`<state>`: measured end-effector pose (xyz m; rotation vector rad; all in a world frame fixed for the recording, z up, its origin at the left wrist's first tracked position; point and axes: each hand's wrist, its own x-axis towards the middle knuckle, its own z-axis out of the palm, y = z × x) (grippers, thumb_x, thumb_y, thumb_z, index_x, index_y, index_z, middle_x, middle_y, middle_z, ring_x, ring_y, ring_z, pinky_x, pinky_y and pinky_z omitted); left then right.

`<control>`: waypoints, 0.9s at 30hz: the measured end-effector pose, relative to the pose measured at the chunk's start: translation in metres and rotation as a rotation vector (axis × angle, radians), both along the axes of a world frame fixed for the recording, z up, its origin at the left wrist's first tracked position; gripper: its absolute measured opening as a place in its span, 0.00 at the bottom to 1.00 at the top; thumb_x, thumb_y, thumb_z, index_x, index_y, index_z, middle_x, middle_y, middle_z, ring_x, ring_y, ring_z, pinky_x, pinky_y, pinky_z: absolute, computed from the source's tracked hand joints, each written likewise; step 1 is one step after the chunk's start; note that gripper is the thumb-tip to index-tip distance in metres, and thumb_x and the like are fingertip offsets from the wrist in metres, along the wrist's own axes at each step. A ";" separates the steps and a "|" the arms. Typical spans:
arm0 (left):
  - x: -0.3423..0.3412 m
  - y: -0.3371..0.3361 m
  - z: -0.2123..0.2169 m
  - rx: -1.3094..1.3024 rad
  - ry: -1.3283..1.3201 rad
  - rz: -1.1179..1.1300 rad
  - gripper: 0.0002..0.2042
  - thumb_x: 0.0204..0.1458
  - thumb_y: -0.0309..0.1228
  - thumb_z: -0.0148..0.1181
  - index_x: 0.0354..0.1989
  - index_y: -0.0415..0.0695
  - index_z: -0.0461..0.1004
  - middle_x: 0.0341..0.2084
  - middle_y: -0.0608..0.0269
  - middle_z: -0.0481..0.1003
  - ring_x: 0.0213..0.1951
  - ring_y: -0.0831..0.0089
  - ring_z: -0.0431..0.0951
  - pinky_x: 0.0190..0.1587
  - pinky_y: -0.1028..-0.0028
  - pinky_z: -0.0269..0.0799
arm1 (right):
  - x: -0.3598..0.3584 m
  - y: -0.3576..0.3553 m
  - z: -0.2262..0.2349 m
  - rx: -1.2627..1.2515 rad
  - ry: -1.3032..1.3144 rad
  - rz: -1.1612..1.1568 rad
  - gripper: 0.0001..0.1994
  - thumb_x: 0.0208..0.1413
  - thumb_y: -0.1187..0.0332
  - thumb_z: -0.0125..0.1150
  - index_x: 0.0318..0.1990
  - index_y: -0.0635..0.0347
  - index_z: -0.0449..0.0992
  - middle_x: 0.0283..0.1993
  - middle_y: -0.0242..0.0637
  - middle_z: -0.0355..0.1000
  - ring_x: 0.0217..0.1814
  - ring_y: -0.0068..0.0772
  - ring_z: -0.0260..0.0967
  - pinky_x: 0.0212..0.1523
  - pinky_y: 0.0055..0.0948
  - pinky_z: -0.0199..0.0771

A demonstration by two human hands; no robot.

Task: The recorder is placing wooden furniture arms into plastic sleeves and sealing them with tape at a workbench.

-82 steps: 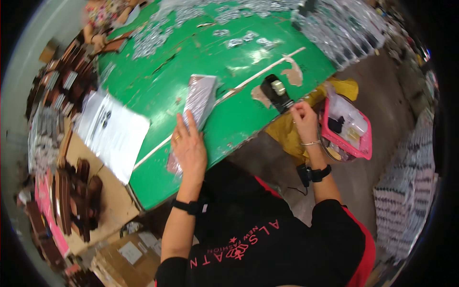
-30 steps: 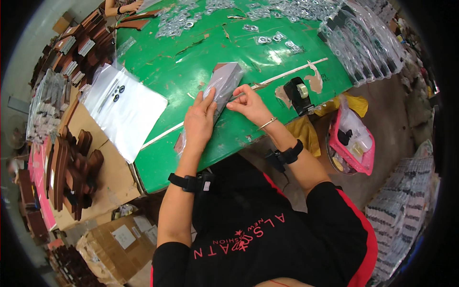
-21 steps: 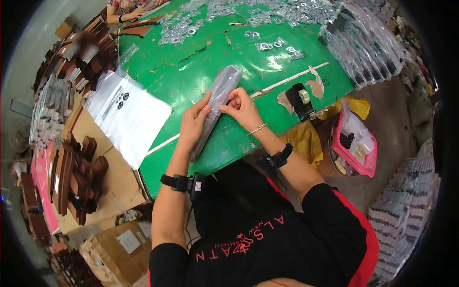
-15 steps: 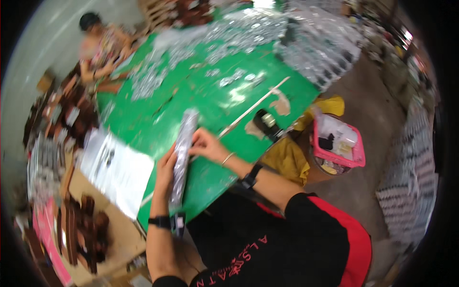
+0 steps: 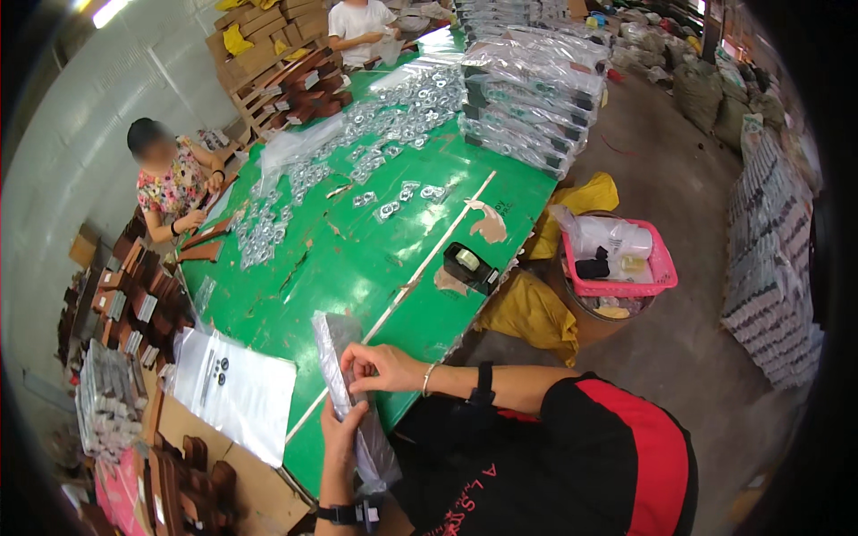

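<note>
A long, narrow package in clear, shiny plastic wrap slants over the near edge of the green table. My left hand grips it from the left, thumb along its face. What lies inside the wrap I cannot make out. My right hand is closed in a pinch against the upper part of the package, its fingertips on the plastic. A black tape dispenser stands beyond my right hand. To the left lie flat plastic bags with a printed sheet.
Many small bagged metal rings cover the far part of the green table. Wrapped packages are stacked at the back. A pink basket sits at the right. Brown wooden parts lie left. Two people work across the table.
My view has shifted, so the table and the far person show more fully. Both hands and the package sit lower in view, nearer my body. My right hand is still at the package.
</note>
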<state>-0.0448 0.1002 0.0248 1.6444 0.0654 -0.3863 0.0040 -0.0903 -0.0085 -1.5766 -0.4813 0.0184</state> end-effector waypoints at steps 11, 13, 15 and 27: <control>0.004 -0.022 0.020 -0.401 -0.113 0.020 0.31 0.55 0.41 0.59 0.64 0.38 0.59 0.52 0.51 0.73 0.46 0.60 0.79 0.45 0.65 0.78 | -0.057 -0.031 -0.029 0.254 0.292 0.285 0.25 0.61 0.59 0.63 0.60 0.63 0.65 0.52 0.33 0.72 0.51 0.24 0.69 0.52 0.27 0.71; 0.006 -0.044 0.030 -0.473 -0.120 -0.011 0.33 0.56 0.43 0.58 0.66 0.38 0.57 0.55 0.52 0.71 0.48 0.60 0.79 0.46 0.66 0.78 | -0.065 -0.030 -0.035 0.332 0.357 0.461 0.30 0.64 0.54 0.58 0.67 0.61 0.59 0.62 0.32 0.65 0.61 0.25 0.63 0.59 0.28 0.67; 0.011 -0.062 0.034 -0.568 -0.135 -0.086 0.38 0.57 0.48 0.56 0.70 0.39 0.53 0.65 0.53 0.64 0.53 0.59 0.75 0.50 0.68 0.76 | -0.082 -0.041 -0.028 0.432 0.565 0.524 0.31 0.63 0.50 0.58 0.67 0.58 0.60 0.61 0.31 0.66 0.62 0.23 0.63 0.62 0.28 0.64; 0.046 -0.141 0.048 -0.384 -0.208 -0.441 0.40 0.61 0.55 0.52 0.74 0.47 0.43 0.71 0.54 0.55 0.68 0.52 0.60 0.67 0.54 0.58 | -0.102 -0.142 0.016 0.790 0.376 0.076 0.45 0.50 0.46 0.71 0.70 0.58 0.58 0.67 0.35 0.62 0.67 0.31 0.61 0.68 0.32 0.60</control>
